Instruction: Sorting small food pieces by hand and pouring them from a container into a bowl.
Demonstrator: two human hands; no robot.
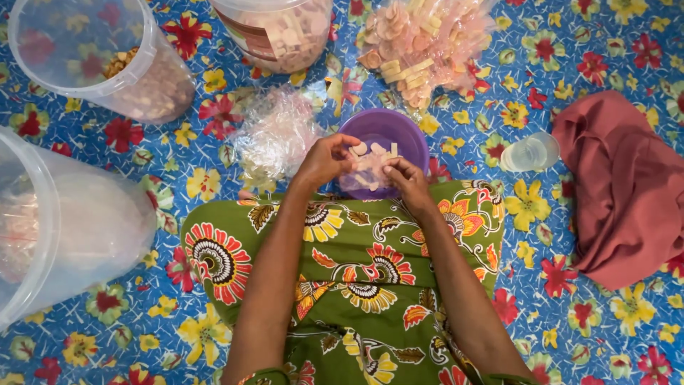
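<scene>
Both hands, left and right, are pinching a small clear bag of pale snack pieces, seemingly still open-topped, over the purple bowl, and a slack grip is likely risking pieces spilling onto the floral cloth.
</scene>
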